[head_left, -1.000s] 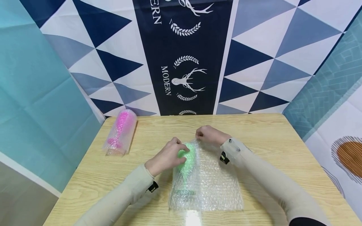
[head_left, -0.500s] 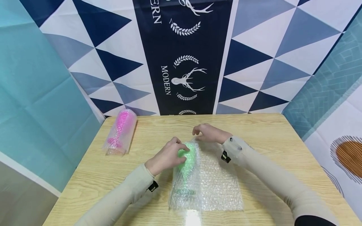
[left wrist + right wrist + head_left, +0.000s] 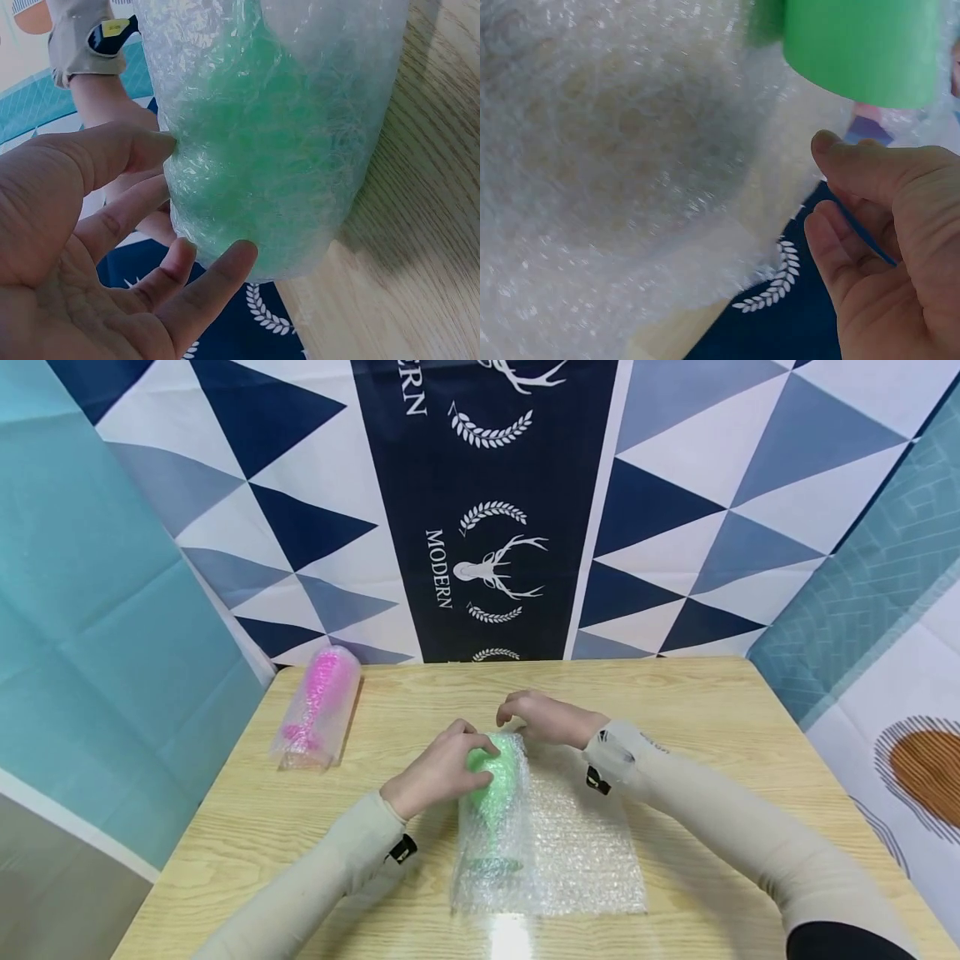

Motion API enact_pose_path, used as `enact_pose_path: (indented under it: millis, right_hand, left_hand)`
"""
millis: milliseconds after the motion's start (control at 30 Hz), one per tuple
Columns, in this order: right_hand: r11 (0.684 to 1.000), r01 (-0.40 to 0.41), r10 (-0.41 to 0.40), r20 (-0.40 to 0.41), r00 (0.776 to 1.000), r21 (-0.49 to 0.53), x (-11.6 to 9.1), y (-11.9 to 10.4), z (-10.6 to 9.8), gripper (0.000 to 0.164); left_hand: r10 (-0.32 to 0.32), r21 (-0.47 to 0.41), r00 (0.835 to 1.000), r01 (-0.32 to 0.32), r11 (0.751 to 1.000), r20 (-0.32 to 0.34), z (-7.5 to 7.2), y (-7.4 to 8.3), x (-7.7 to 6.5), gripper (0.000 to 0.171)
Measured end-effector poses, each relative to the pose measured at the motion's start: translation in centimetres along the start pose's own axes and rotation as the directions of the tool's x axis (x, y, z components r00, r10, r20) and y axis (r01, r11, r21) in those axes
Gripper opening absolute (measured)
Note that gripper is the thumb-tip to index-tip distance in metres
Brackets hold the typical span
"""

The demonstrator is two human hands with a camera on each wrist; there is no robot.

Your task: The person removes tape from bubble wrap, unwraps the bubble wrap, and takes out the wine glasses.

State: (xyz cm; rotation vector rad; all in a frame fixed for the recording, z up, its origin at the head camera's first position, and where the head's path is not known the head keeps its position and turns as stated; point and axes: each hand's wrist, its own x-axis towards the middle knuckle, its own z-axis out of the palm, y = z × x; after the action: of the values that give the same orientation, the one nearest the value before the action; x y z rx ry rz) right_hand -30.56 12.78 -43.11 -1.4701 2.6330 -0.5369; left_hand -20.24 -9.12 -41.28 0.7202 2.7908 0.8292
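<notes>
A green goblet (image 3: 491, 793) lies on its side under a layer of clear bubble wrap (image 3: 588, 843), its bowl toward the far side of the table. My left hand (image 3: 438, 768) rests on the wrapped bowl, fingers spread. In the left wrist view, thumb (image 3: 142, 150) and fingertips touch the wrap without closing round it. Just beyond the bowl's rim is my right hand (image 3: 551, 718), thumb and fingers apart around nothing. From the right wrist, the goblet's green rim (image 3: 870, 82) shows bare at the wrap's end, close to the right fingertips.
A pink goblet (image 3: 318, 693) rolled in bubble wrap lies at the table's far left. The wooden table (image 3: 690, 710) ends at a patterned cloth wall (image 3: 495, 485). A flat stretch of wrap extends to the right of the green goblet.
My right hand has let go of the wrap's far edge and shifted left toward the goblet's rim. The left hand has stayed on the bowl.
</notes>
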Motion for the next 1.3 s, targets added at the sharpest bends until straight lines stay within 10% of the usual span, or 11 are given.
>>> enact_pose_path:
  millis: [1300]
  right_hand:
    - [0.969,-0.199,0.202,-0.011,0.979,0.143,2.2,3.5,2.1,0.011]
  left_hand:
    - [-0.001,0.016,1.000,0.000,1.000,0.015,0.0,0.3,0.0,0.030]
